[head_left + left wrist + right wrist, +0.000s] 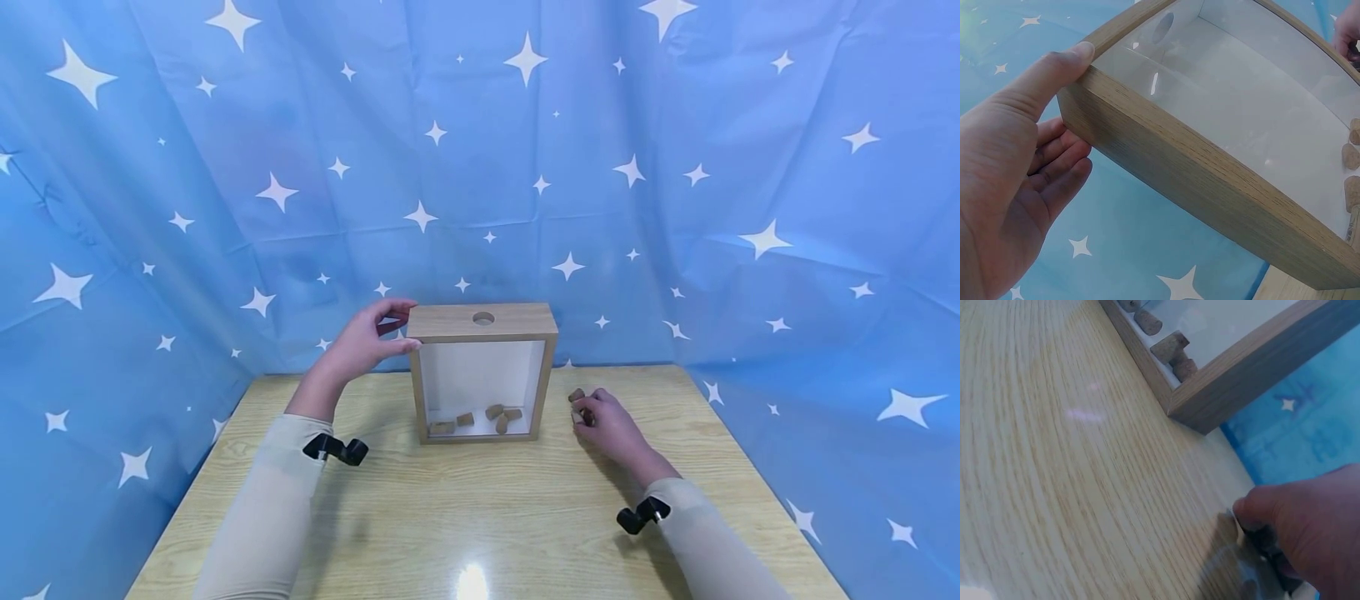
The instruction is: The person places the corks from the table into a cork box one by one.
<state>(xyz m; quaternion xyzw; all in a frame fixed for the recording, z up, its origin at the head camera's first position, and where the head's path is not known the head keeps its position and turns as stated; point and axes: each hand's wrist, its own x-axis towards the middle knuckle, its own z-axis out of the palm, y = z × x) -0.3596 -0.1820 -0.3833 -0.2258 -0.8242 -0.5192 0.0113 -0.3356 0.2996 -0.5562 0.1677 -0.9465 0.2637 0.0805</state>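
Observation:
A shallow wooden box frame (483,321) stands upright on the table, with a clear front and a round hole (483,318) in its top. Several corks (465,419) lie along its bottom inside. My left hand (375,333) grips the upper left corner; in the left wrist view the thumb (1063,65) presses on the front edge, fingers behind the side. To the right of the box, my right hand (611,429) has its fingers curled over dark brown, cork-like pieces on the table. One cork (576,395) shows just past the fingers; the hand hides most of the rest.
The light wood table (465,517) extends in front of the box and to both sides. Behind it and at the sides hangs a blue curtain (480,167) with white stars. Small black camera mounts (335,448) sit on both wrists.

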